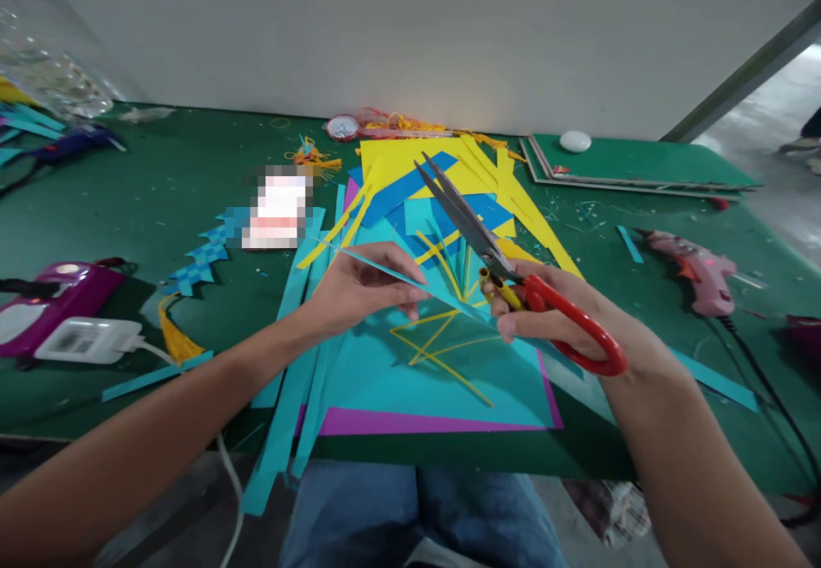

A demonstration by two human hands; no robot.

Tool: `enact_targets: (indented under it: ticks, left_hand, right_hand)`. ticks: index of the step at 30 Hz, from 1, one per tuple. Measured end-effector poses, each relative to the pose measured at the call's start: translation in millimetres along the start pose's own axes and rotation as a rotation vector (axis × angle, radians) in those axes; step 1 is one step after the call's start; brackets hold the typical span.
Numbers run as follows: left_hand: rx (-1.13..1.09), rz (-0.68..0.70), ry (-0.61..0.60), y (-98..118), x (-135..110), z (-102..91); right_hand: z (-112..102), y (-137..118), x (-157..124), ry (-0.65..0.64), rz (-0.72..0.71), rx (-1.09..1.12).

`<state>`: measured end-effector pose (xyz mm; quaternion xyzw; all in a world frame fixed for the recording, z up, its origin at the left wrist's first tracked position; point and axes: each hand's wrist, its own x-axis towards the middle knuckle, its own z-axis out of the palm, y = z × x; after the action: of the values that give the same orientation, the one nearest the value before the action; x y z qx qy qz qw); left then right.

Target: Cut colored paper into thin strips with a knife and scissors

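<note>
My left hand (363,287) pinches a thin light-blue paper strip (449,297) between thumb and fingers. The strip slants down to the right, towards my right hand (570,307). Red-handled scissors (465,224) are in my right hand, blades pointing up and away to the left, slightly apart. A small yellow rolled piece (506,292) shows beside the scissors' pivot; I cannot tell whether my fingers grip it. Below both hands lie turquoise paper sheets (365,384), with thin yellow strips (442,358) scattered over them and a purple sheet (410,423) underneath.
Yellow paper (398,162) and blue pieces lie behind my hands. Left are a phone (277,209), a woven blue paper chain (198,264) with a yellow tassel (180,333), and a purple power strip (70,294). A pink glue gun (696,269) and green boards (647,162) lie right.
</note>
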<state>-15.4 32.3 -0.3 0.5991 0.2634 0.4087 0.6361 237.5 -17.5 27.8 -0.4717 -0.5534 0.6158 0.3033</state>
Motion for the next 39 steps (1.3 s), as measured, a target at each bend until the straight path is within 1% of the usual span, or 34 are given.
enact_targets:
  ticks: [3,5,7,9,10,11,14,18,20,22,25,28,34,39]
  left_hand:
    - [0.048,0.052,-0.032,1,-2,-0.5]
    - [0.082,0.103,-0.035,2,-3,-0.1]
    - [0.088,0.153,-0.025,2,-4,0.6]
    - [0.082,0.182,-0.009,2,-4,1.2]
    - [0.085,0.189,-0.001,1,-4,1.3]
    - [0.095,0.192,0.002,1,-4,1.2]
    - [0.118,0.191,-0.005,-1,-4,0.2]
    - [0.086,0.190,0.010,-2,-4,-1.5]
    - [0.060,0.187,0.005,-3,-4,-2.4]
    - [0.063,0.173,0.009,-2,-4,-2.9]
    - [0.087,0.108,0.037,0,-5,-2.2]
    - [0.078,0.034,0.069,3,-6,0.2]
    - [0.065,0.046,0.090,5,-4,3.3]
    - [0.082,0.051,0.094,6,-2,4.2]
  right_hand:
    - [-4,1,0,0.067,0.002,-0.047]
    - [-6,4,0,0.169,-0.035,-0.110]
    - [-10,7,-1,0.321,-0.143,-0.221]
    - [-15,10,-2,0.477,-0.286,-0.368]
    - [-17,12,-4,0.518,-0.343,-0.444]
    - [-20,14,-5,0.531,-0.386,-0.516]
    - [-26,16,-8,0.494,-0.471,-0.708]
    - [-26,15,-9,0.420,-0.654,-0.987]
    - [-24,14,-9,0.374,-0.730,-1.071]
    - [-22,14,-8,0.340,-0.772,-1.111]
    - [-19,13,-8,0.318,-0.768,-1.137]
    - [-17,13,-8,0.329,-0.737,-1.150]
    - [-16,13,-8,0.334,-0.761,-1.159]
    - [-16,15,-9,0.332,-0.754,-1.136]
